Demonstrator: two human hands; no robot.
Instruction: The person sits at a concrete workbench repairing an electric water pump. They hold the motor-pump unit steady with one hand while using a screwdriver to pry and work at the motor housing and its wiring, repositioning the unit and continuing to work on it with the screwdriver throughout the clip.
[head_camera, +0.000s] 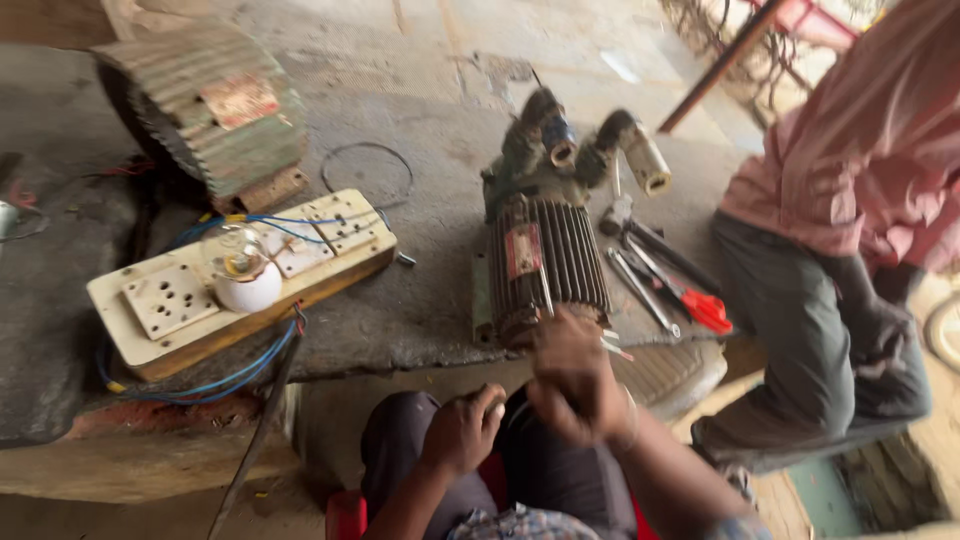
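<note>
The right hand (572, 385) is clenched around a thin metal tool (546, 295) laid against the ribbed, rusty motor (545, 262), which stands at the near edge of the rough stone counter (420, 300). The left hand (462, 432) is curled loosely near the knee; I cannot tell whether it holds anything. A red rectangular label sits on the motor's fins, a wooden socket board (240, 275) with a glass bulb (240, 265) lies to the left, and red-handled pliers (690, 295) to the right, beside another person's grey trousers (820, 330).

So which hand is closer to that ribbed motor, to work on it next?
Probably the right hand. It is raised against the near end of the ribbed motor, blurred, seemingly gripping something thin. The left hand sits lower, curled over the knee, apart from the motor.
</note>
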